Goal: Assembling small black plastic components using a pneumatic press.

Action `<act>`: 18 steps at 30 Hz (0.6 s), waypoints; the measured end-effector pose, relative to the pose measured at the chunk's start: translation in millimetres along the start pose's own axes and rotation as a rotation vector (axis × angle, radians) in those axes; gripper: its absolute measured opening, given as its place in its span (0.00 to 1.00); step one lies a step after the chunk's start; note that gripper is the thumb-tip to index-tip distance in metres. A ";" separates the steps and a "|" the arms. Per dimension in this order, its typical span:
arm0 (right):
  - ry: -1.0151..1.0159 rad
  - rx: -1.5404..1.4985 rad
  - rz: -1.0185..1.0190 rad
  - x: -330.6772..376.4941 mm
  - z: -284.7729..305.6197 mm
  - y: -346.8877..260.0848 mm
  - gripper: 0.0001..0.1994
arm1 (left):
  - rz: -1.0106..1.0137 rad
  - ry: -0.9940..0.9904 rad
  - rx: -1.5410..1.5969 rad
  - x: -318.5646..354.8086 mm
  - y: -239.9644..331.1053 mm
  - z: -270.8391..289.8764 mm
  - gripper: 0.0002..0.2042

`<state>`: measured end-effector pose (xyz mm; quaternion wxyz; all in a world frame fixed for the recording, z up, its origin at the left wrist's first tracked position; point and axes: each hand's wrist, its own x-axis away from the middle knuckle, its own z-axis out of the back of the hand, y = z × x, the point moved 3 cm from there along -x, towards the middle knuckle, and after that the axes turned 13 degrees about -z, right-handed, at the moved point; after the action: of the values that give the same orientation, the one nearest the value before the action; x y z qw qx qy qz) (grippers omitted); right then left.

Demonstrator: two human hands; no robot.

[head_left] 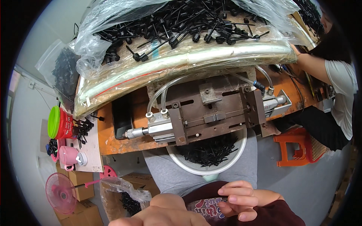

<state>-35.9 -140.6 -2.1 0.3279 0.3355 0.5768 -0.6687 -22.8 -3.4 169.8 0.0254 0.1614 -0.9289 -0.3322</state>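
Observation:
My right hand (243,199) is raised in front of my chest at the lower edge, its fingers loosely bent and apart, with nothing visible in them. Beside it my left hand (162,213) is very close to the camera. Its fingers are mostly cut off by the frame edge, so what they do is hidden. Both hands are apart from the brown metal fixture (211,101), which sits on the bench with an air cylinder (161,130) at its left end. Beneath the fixture, a white basket (177,162) full of black plastic stemmed parts (207,152) rests on my lap.
Beyond the fixture, black parts (173,37) are heaped in an open plastic-lined carton. A red tub (65,124), a pink cup (69,155) and a pink fan (61,193) stand at left. Another person (341,83) sits at right near an orange stool (298,147).

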 end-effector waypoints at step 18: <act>0.067 -0.016 -0.012 3.0 -1.7 0.4 0.31 | -0.490 -0.424 0.110 1.9 -22.7 36.6 0.13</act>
<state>-37.1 -139.2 -5.1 0.3070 0.3516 0.5946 -0.6547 -23.8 1.8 127.0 -0.2582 0.3082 -0.8637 -0.3038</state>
